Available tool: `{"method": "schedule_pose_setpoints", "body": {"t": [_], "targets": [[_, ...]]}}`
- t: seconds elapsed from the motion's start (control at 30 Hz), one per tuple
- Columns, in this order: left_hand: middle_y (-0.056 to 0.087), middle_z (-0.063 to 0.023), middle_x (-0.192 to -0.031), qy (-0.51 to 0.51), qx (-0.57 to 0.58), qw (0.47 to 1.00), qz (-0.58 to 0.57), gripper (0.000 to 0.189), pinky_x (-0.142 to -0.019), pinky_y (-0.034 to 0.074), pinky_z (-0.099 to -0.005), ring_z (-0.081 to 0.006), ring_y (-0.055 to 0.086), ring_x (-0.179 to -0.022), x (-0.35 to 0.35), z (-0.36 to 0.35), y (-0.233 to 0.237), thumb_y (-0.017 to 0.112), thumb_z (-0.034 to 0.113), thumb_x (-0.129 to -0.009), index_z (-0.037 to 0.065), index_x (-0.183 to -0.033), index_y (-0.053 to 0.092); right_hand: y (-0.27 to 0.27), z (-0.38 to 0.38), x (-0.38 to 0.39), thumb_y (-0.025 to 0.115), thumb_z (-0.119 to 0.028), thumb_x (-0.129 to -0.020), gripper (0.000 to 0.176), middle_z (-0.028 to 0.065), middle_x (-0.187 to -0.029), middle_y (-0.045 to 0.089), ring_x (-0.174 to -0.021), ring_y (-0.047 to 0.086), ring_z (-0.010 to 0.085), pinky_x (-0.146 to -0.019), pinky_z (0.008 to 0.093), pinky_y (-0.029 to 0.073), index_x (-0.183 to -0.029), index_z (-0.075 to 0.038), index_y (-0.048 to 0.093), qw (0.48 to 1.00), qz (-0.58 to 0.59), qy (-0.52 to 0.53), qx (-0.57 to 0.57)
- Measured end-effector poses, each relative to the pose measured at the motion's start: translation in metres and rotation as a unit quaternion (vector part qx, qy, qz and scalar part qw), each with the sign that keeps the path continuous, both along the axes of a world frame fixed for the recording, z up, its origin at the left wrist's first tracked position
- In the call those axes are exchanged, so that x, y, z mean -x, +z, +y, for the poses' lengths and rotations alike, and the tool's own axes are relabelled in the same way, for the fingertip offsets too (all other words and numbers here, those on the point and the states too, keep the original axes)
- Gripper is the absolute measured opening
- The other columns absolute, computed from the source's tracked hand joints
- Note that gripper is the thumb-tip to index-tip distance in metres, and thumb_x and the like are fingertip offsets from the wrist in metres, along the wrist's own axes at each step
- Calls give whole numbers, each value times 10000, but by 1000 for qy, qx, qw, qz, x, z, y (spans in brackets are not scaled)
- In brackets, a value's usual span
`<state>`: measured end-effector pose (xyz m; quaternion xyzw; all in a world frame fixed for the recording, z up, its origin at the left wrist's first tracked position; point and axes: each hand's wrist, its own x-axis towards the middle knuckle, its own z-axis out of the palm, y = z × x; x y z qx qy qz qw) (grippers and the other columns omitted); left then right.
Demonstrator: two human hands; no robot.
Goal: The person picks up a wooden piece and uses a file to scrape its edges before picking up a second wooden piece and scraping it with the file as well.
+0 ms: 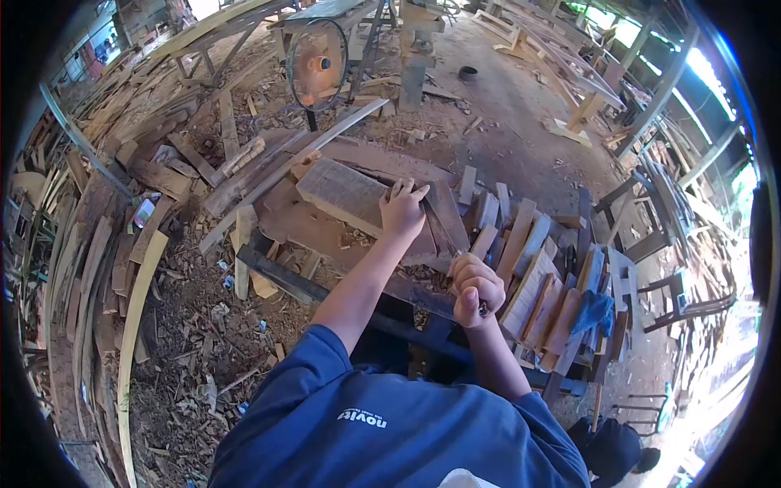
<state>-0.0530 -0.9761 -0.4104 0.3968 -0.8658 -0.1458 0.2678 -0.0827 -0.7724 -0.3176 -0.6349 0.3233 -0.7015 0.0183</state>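
My left hand (403, 210) rests on the right end of a thick wooden block (342, 191), its fingers spread over the wood. The block lies on a low wooden workbench (297, 224). To the right, my right hand (477, 290) is closed in a fist around something dark, of which only a small end shows below the thumb; I cannot make out what it is. A dark, narrow board (443, 215) lies between my two hands, angled away from me. Small wood chips lie on the bench near the block.
Many cut wood pieces (517, 240) are stacked right of the bench, with a blue cloth (594, 313) on them. A round fan (317, 65) stands beyond the bench. Long planks (138, 325) and scraps cover the left floor. A chair (687, 301) is at the right.
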Motion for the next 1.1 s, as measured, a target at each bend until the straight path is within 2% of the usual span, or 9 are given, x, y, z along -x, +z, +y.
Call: {"method": "schedule_pose_setpoints", "body": {"t": [0.07, 0.13, 0.23, 0.33, 0.5, 0.57, 0.7, 0.83, 1.1], "targets": [[453, -162, -1477, 3, -17, 1000, 4, 537, -1099, 301, -537, -341, 373, -1400, 5, -2, -4, 524, 199, -896, 214, -1432, 490, 2, -12, -4, 543, -173, -953, 375, 91, -600, 469, -587, 509, 262, -611, 405, 444, -626, -9, 463, 1000, 10, -22, 1], [477, -188, -1413, 149, 88, 982, 73, 506, -1067, 341, -535, -376, 392, -1354, 13, -3, -15, 503, 221, -915, 85, -1398, 443, -1, -21, -6, 543, -162, -951, 363, 113, -616, 469, -597, 500, 286, -603, 390, 414, -635, -1, 461, 998, 15, -53, 3], [551, -169, -1259, 76, -24, 997, 16, 374, -990, 397, -513, -358, 454, -1258, 10, -9, -7, 523, 212, -893, -2, -1200, 528, -24, -49, 9, 543, -119, -937, 330, 127, -636, 488, -599, 491, 283, -592, 382, 401, -648, 20, 466, 996, 26, -77, -27], [560, -149, -1162, 64, -16, 997, 30, 256, -945, 414, -514, -345, 487, -1169, 8, -10, -6, 507, 217, -903, 42, -1088, 538, -43, -85, 31, 530, -58, -916, 280, 133, -647, 494, -574, 470, 276, -572, 373, 381, -659, 38, 474, 993, 18, -92, -67], [561, -142, -1170, 84, -21, 996, -1, 265, -945, 411, -499, -334, 482, -1188, 7, -7, 0, 508, 212, -901, 56, -1112, 543, -16, -93, 21, 506, -149, -983, 410, 51, -579, 391, -531, 376, 174, -514, 324, 268, -625, 25, 408, 990, -34, -94, -96], [560, -139, -1172, 81, -17, 997, -1, 262, -945, 410, -494, -330, 481, -1189, 6, -5, 0, 507, 208, -900, 62, -1115, 542, -6, -86, 18, 535, -14, -901, 263, 107, -577, 439, -529, 440, 247, -526, 350, 342, -652, 49, 479, 985, 54, -103, -123], [559, -130, -1169, 56, -9, 998, -2, 257, -933, 413, -485, -323, 486, -1180, 8, -8, -3, 506, 200, -895, 74, -1117, 538, -16, -84, 17, 529, -18, -904, 280, 129, -573, 437, -526, 446, 290, -542, 378, 349, -633, 27, 473, 983, -17, -126, -132], [583, -100, -1109, 67, 13, 997, 28, 237, -879, 428, -494, -312, 520, -1131, 14, -15, -12, 518, 194, -880, 82, -1086, 550, -41, -106, 22, 535, 2, -880, 261, 131, -591, 448, -546, 454, 296, -557, 384, 362, -626, 16, 475, 993, 24, -94, -68], [602, -66, -1096, 84, 33, 996, 11, 238, -846, 405, -525, -269, 543, -1113, 12, -10, -10, 521, 218, -869, 97, -1068, 572, -48, -108, 29, 568, 29, -836, 206, 143, -605, 486, -570, 494, 331, -597, 400, 394, -641, 15, 507, 979, 90, -132, -129]]}}
